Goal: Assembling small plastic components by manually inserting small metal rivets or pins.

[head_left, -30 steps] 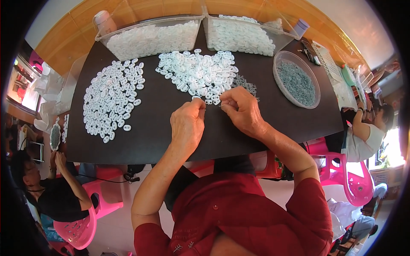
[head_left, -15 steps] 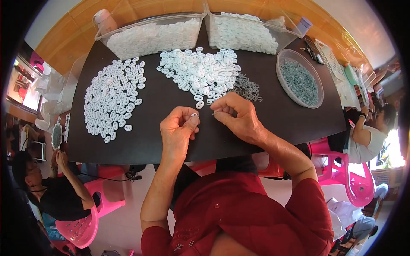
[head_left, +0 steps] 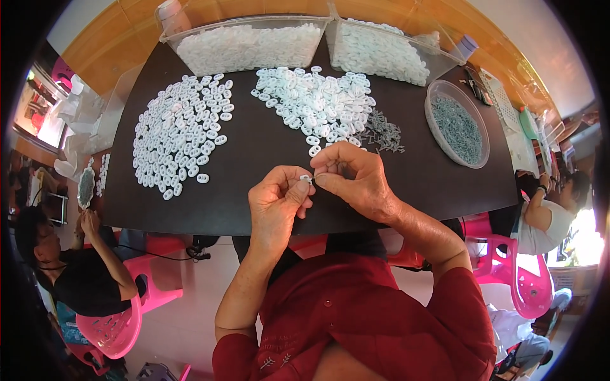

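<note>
Between the thumb and fingers of my left hand (head_left: 279, 197) is a small white oval plastic piece (head_left: 305, 178). My right hand (head_left: 356, 178) is closed in a pinch right beside it, its fingertips meeting the piece's edge. A small grey screw seems to sit in that pinch, mostly hidden by the fingers. Just beyond my hands lies a heap of white oval two-holed pieces (head_left: 311, 101). Touching its right side is a small pile of grey screws (head_left: 383, 132).
More white pieces (head_left: 181, 133) spread over the dark table (head_left: 241, 152) at left. Two clear bins (head_left: 254, 47) (head_left: 381, 54) of white pieces stand at the back. A round tub (head_left: 486, 136) of screws is at right. People (head_left: 82, 279) (head_left: 543, 209) sit on both sides.
My right hand has come left and down to my left hand, bringing its pinched fingertips against the white piece. The table has shifted slightly in view.
</note>
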Tool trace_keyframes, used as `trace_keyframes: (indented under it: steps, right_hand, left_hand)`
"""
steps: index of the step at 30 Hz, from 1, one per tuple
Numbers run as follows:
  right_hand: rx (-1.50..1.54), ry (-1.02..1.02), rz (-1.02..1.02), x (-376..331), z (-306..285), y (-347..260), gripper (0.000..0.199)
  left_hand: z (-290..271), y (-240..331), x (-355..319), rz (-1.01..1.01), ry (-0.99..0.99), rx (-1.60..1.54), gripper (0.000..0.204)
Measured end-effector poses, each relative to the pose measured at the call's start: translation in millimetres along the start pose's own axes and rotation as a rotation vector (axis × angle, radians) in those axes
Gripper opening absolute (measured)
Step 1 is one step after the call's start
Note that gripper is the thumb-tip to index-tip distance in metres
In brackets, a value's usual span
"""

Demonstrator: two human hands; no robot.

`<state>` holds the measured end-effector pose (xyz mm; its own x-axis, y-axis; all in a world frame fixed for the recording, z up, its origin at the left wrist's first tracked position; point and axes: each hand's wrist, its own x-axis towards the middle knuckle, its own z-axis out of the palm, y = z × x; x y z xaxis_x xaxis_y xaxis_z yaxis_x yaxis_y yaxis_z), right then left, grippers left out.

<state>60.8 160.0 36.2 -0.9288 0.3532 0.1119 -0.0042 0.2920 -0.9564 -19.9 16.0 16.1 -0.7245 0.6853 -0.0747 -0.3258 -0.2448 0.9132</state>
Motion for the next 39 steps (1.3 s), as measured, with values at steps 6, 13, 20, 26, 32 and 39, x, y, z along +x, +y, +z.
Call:
trace_keyframes:
  steps: [6, 13, 20, 26, 32, 39]
  right_hand:
    - [-0.045, -0.015, 0.026, -2, 1, -4, 0.019]
    - [-0.064, -0.004, 0.017, -2, 6, -6, 0.019]
    - [-0.022, 0.006, -0.012, -1, 8, -2, 0.018]
    - [-0.004, -0.021, 0.017, 0, 10, 0, 0.017]
    - [0.019, -0.024, 0.047, -1, 14, 3, 0.016]
    - [0.032, 0.041, 0.022, -1, 23, 0, 0.014]
  left_hand:
    - [-2, 0, -1, 0.001, 0.01, 0.048, 0.01]
    - [-3, -3, -3, 0.023, 0.023, 0.081, 0.009]
    - [-5, -2, -4, 0.022, 0.024, 0.093, 0.009]
    - [-5, -4, -4, 0.022, 0.037, 0.111, 0.009]
    - [-3, -12, -5, 0.136, 0.07, 0.163, 0.007]
    - [6, -19, -10, 0.251, 0.183, 0.306, 0.004]
